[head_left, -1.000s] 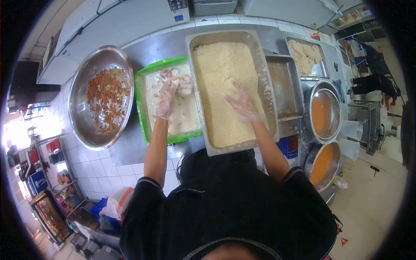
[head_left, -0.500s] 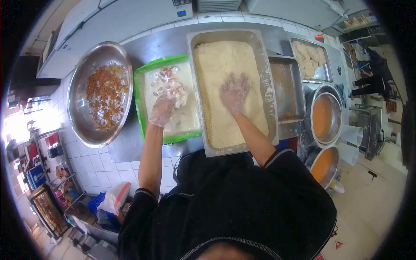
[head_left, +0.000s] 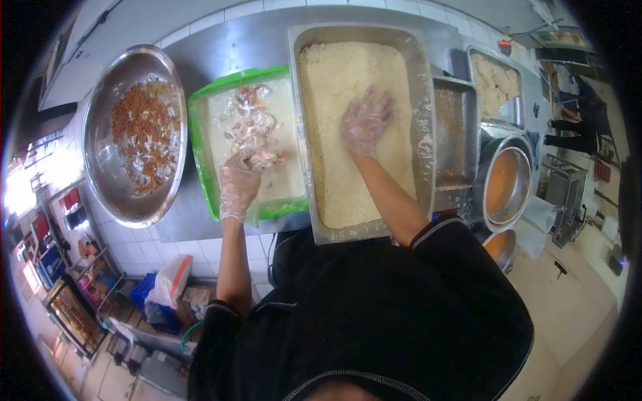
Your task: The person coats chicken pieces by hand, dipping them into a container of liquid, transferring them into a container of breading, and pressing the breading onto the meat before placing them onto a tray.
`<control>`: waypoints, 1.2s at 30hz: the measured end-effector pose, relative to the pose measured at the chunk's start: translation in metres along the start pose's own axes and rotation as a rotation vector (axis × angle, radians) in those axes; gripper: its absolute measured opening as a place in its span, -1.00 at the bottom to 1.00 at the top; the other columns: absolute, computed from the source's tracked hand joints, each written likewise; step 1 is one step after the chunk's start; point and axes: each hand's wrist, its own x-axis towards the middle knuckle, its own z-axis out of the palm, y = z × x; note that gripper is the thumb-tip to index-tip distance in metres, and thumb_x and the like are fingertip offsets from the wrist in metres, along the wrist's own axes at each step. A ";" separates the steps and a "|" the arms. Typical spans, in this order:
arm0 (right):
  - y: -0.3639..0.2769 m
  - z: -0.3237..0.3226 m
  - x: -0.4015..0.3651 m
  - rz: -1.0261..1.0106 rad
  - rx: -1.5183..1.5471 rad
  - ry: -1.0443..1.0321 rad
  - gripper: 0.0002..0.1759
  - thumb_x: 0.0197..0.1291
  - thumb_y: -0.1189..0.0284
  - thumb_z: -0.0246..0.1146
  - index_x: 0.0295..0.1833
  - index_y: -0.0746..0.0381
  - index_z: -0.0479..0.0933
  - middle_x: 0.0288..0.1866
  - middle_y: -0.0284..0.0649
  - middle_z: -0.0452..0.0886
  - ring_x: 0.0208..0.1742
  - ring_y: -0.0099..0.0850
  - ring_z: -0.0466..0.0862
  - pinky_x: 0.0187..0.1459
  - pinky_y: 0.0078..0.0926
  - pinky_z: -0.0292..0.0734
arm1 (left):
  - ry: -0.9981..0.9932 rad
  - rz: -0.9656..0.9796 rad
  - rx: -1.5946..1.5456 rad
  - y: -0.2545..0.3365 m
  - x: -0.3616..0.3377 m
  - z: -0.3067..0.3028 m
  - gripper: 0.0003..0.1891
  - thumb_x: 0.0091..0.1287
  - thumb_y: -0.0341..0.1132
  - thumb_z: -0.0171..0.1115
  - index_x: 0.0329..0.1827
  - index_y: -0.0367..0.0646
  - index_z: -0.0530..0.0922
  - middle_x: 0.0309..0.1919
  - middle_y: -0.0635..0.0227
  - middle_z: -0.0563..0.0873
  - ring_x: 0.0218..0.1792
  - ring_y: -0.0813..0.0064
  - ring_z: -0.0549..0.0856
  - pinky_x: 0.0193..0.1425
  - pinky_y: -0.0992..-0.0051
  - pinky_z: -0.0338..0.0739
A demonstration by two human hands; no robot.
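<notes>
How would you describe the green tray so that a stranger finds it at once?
On the steel counter, look between the round metal bowl and the pan of crumbs. The green tray holds pale liquid, with the gloved left hand in it. Only its rim is bright green; its neighbours are bare metal.

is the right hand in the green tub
No, the right hand lies spread flat on the crumbs in the steel pan; the left hand is the one at the green tub.

Our sleeve (head_left: 438,230) hides most of the lower pot (head_left: 499,244) at four o'clock; our left hand (head_left: 239,182) at nine is blurred, its grip unclear.
</notes>
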 end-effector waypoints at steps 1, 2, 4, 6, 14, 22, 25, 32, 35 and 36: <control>0.001 0.007 -0.001 -0.043 -0.053 0.030 -0.26 0.51 0.01 -0.03 0.65 0.17 0.20 0.61 0.39 0.08 0.63 0.24 0.11 0.59 0.30 -0.20 | -0.011 -0.002 -0.079 0.002 0.000 0.002 -0.73 0.25 -0.34 0.45 -0.03 -0.24 0.75 -0.26 -0.04 0.81 -0.27 0.18 0.80 -0.16 0.29 0.62; 0.002 0.015 0.003 -0.065 -0.034 0.029 -0.25 0.50 0.00 -0.03 0.65 0.17 0.21 0.60 0.39 0.09 0.63 0.24 0.12 0.59 0.30 -0.20 | -0.013 0.002 -0.160 0.006 0.003 0.005 -0.74 0.24 -0.36 0.43 -0.02 -0.21 0.75 -0.26 -0.05 0.80 -0.28 0.15 0.80 -0.16 0.29 0.61; 0.008 0.020 -0.014 -0.092 -0.002 -0.008 -0.24 0.49 -0.01 -0.02 0.64 0.17 0.22 0.60 0.38 0.10 0.63 0.22 0.13 0.58 0.30 -0.18 | 0.016 -0.023 0.084 0.020 0.004 0.001 -0.73 0.23 -0.40 0.39 0.00 -0.17 0.76 -0.27 -0.04 0.79 -0.29 0.14 0.79 -0.15 0.29 0.61; 0.009 0.021 -0.011 -0.126 0.036 0.007 -0.24 0.48 -0.02 -0.01 0.64 0.18 0.24 0.60 0.37 0.12 0.62 0.21 0.14 0.58 0.30 -0.16 | 0.054 0.026 0.212 0.024 0.001 -0.005 -0.71 0.21 -0.43 0.35 0.01 -0.15 0.76 -0.29 -0.03 0.79 -0.30 0.12 0.78 -0.15 0.28 0.61; 0.020 -0.007 -0.033 -0.187 -0.003 -0.213 -0.22 0.45 -0.02 0.04 0.64 0.17 0.24 0.61 0.33 0.12 0.66 0.18 0.07 0.59 0.28 -0.17 | 0.109 0.079 0.257 0.022 0.004 -0.005 -0.71 0.17 -0.45 0.32 -0.03 -0.18 0.74 -0.38 0.00 0.74 -0.38 0.07 0.72 -0.23 0.21 0.57; 0.019 -0.009 0.014 -0.280 -0.834 0.323 -0.23 0.41 0.02 0.12 0.63 0.14 0.26 0.58 0.38 0.09 0.64 0.22 0.04 0.56 0.28 -0.15 | 0.110 0.144 0.207 0.019 0.000 -0.007 -0.78 0.16 -0.40 0.35 -0.14 -0.25 0.72 -0.44 0.01 0.70 -0.41 0.06 0.70 -0.25 0.20 0.56; 0.019 0.017 0.031 -0.272 -0.083 0.045 -0.24 0.41 0.03 0.11 0.63 0.12 0.26 0.59 0.35 0.07 0.64 0.15 0.06 0.56 0.27 -0.15 | 0.073 0.057 0.249 0.014 -0.012 -0.007 -0.75 0.16 -0.40 0.35 -0.10 -0.26 0.72 -0.43 0.01 0.71 -0.39 0.10 0.72 -0.24 0.21 0.57; 0.027 0.015 0.012 -0.275 0.103 -0.022 -0.26 0.39 0.13 0.19 0.62 0.15 0.27 0.55 0.13 0.31 0.59 0.02 0.24 0.53 0.23 0.02 | 0.087 0.013 0.247 0.004 -0.010 -0.006 -0.74 0.25 -0.38 0.45 -0.02 -0.24 0.75 -0.38 0.19 0.76 -0.39 0.49 0.64 -0.21 0.40 0.57; 0.035 0.006 0.015 -0.307 0.194 0.051 -0.23 0.37 0.18 0.24 0.61 0.22 0.26 0.53 0.11 0.36 0.55 -0.01 0.34 0.51 0.03 0.20 | 0.116 0.041 0.170 0.006 -0.010 -0.005 -0.73 0.25 -0.36 0.47 -0.02 -0.23 0.76 -0.33 0.17 0.79 -0.37 0.50 0.66 -0.18 0.40 0.58; 0.051 -0.005 0.008 -0.339 0.123 0.036 -0.22 0.38 0.19 0.25 0.62 0.24 0.24 0.55 0.11 0.35 0.54 -0.03 0.36 0.50 -0.05 0.25 | 0.122 0.037 0.155 0.005 -0.013 -0.005 -0.73 0.25 -0.35 0.47 -0.02 -0.23 0.76 -0.32 0.17 0.80 -0.36 0.50 0.66 -0.17 0.40 0.59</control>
